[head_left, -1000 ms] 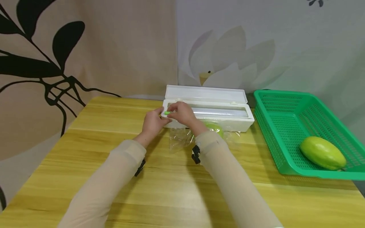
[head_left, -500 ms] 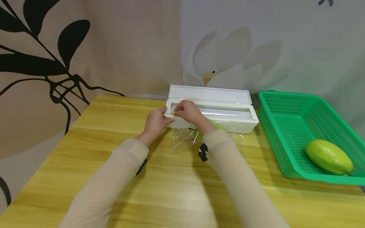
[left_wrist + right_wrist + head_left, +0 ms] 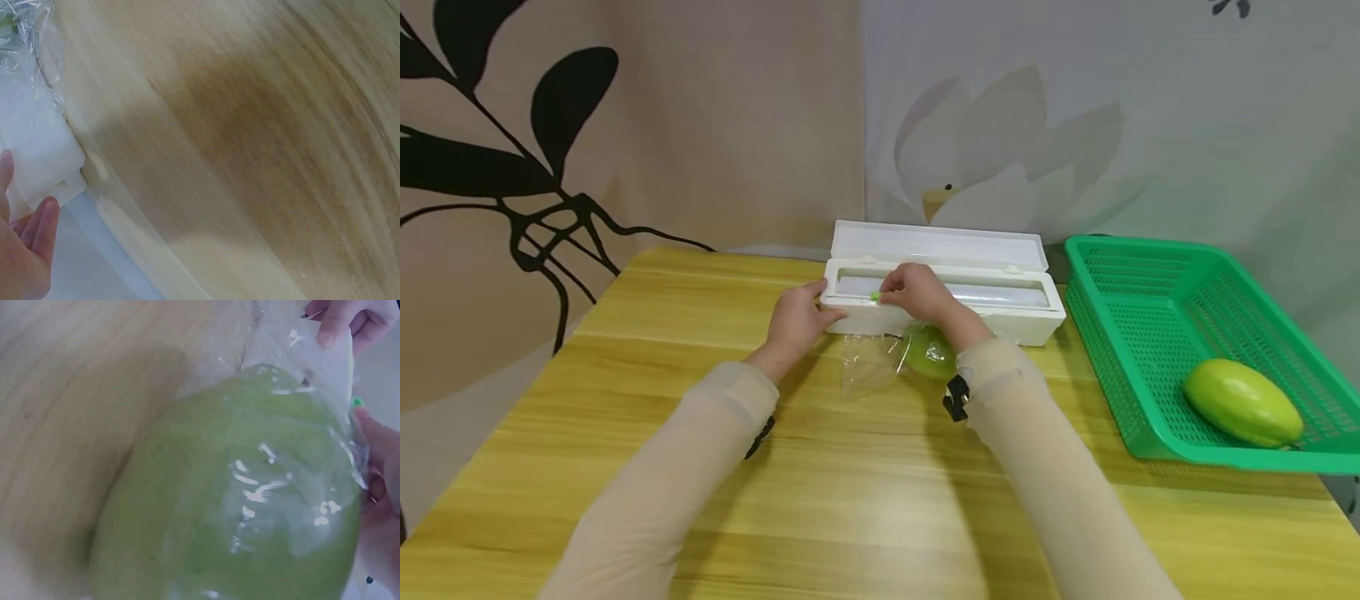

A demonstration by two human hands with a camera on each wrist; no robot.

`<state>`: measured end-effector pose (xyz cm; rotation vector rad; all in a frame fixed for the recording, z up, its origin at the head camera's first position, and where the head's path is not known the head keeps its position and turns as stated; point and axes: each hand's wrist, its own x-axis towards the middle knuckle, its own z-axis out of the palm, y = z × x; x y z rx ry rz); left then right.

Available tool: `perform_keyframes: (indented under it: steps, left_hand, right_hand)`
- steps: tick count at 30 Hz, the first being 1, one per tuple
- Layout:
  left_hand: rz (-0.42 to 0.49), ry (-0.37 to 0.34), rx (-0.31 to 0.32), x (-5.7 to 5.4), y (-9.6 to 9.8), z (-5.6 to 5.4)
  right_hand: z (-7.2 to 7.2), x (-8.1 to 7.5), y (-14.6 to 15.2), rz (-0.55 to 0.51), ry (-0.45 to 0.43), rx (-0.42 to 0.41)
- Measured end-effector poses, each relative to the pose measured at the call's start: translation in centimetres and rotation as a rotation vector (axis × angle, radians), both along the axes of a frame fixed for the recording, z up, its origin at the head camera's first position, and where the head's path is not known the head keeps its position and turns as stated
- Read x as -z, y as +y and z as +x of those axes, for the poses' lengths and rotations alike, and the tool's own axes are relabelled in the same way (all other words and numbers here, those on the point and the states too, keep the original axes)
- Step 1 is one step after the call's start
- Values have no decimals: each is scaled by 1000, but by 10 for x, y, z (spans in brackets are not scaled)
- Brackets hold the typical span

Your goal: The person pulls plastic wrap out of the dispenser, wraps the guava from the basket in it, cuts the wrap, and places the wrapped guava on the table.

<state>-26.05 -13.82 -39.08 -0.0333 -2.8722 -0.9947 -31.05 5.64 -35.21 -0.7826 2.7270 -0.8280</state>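
Note:
A white cling film dispenser (image 3: 1015,327) lies at the table's back, lid raised, with a film roll (image 3: 1000,296) inside. My left hand (image 3: 796,321) grips its left end, thumb on the front wall; in the left wrist view, fingers lie around that corner. Between fingertips and thumb my right hand (image 3: 919,293) pinches the small green slider cutter (image 3: 876,296) on the front rim. A green papaya (image 3: 231,494) covered in clear cling film (image 3: 865,362) rests against the dispenser's front, partly behind my right wrist in the head view.
To the right stands a green plastic basket (image 3: 1157,442) holding another papaya (image 3: 1243,402). The wooden table (image 3: 850,500) reaches back to a patterned backdrop (image 3: 760,125) just behind the dispenser.
My right hand has slid the green cutter rightward along the rim from near the left end. More of the wrapped papaya shows left of my wrist. The left hand keeps its grip.

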Motion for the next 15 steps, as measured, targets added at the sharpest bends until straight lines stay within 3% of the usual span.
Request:
perform_keyframes:
  steps: [15]
  left_hand:
    - [-45,19,5,0,0,3]
  right_hand:
    - [4,5,3,-53,-30,50]
